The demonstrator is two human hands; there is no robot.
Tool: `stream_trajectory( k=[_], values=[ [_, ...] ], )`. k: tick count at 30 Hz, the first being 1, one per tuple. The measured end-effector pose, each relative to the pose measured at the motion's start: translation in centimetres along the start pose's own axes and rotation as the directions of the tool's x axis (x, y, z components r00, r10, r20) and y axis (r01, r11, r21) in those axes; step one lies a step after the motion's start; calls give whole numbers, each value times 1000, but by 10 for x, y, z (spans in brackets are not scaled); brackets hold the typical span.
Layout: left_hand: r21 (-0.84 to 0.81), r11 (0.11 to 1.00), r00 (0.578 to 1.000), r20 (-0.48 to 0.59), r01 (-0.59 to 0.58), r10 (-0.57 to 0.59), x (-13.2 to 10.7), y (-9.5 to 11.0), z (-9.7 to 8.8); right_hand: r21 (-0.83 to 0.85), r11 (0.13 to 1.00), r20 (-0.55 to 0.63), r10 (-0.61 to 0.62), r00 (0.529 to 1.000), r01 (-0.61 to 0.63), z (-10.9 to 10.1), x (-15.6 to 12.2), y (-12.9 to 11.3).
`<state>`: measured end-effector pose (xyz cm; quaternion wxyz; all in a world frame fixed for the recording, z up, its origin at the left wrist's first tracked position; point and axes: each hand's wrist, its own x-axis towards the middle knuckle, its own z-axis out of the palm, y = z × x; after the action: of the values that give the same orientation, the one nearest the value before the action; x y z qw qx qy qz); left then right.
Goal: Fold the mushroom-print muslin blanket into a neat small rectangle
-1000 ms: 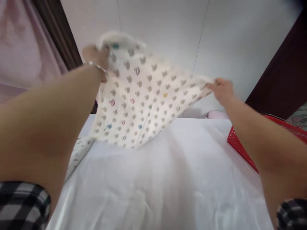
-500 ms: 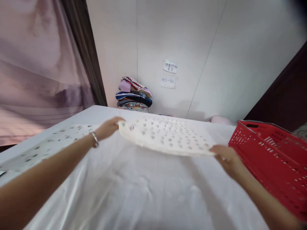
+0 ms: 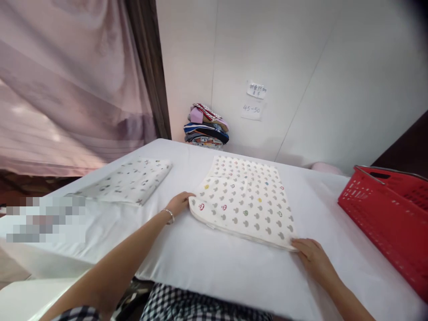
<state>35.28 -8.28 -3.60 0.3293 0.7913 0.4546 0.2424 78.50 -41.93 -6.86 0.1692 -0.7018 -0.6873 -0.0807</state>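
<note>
A white cloth printed with grey and coloured mushroom shapes (image 3: pixel 247 196) lies folded in layers on the white-covered table (image 3: pixel 230 265). My left hand (image 3: pixel 179 204), with a bracelet at the wrist, pinches its near left corner, which is slightly raised. At the near right corner, my right hand (image 3: pixel 310 255) has its fingers closed on the cloth's edge. Left of it rests a second folded white cloth with small dark prints (image 3: pixel 133 180), apart from both hands.
A red perforated plastic basket (image 3: pixel 384 223) stands at the right side of the table. Stacked folded fabrics (image 3: pixel 207 127) sit by the back wall, below and left of two paper notes (image 3: pixel 252 109). A pink curtain (image 3: pixel 73 89) hangs at the left.
The mushroom-print cloth has come down from the air and nearer to me, now mostly flat on the table. Both hands have lowered with it, still at its corners.
</note>
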Motion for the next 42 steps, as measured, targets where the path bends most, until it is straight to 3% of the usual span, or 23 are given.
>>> stream_trajectory(
  k=[3, 6, 8, 11, 16, 21, 24, 26, 31, 39, 42],
  values=[
    [-83, 988, 989, -51, 134, -138, -11, 7, 7, -69, 997, 35, 32, 999, -30, 4, -4, -4],
    [-231, 954, 973, -81, 191, -214, -24, 16, 15, -144, 987, 65, 87, 994, -77, 1, 0, -18],
    [-412, 867, 947, -29, 280, -320, -31, 23, 21, -158, 984, 92, 95, 991, -80, 1, 9, -35],
    [-622, 655, 877, 116, 430, -465, -41, 33, 26, -58, 998, 127, 8, 992, -1, 5, 31, -74],
    [-694, 553, 862, 206, 462, -462, -52, 44, 25, 237, 966, 83, -127, 988, 104, 22, 89, -150],
    [-706, 522, 850, 224, 479, -477, -54, 45, 27, 526, 837, 22, -190, 982, 150, 44, 156, -220],
    [-725, 511, 853, 206, 462, -480, -53, 44, 29, 592, 788, -19, -199, 980, 171, 57, 185, -252],
    [-740, 501, 857, 196, 448, -477, -53, 42, 30, 574, 799, -33, -195, 980, 178, 65, 197, -267],
    [-754, 491, 852, 172, 437, -494, -49, 38, 34, 496, 851, -44, -173, 984, 172, 83, 204, -282],
    [-748, 515, 849, 121, 418, -513, -45, 32, 39, 773, 634, -92, 103, 990, 5, 89, 195, -277],
    [-744, 535, 857, 97, 400, -506, -46, 32, 39, 777, 629, -112, 144, 983, -3, 87, 192, -277]
  ],
)
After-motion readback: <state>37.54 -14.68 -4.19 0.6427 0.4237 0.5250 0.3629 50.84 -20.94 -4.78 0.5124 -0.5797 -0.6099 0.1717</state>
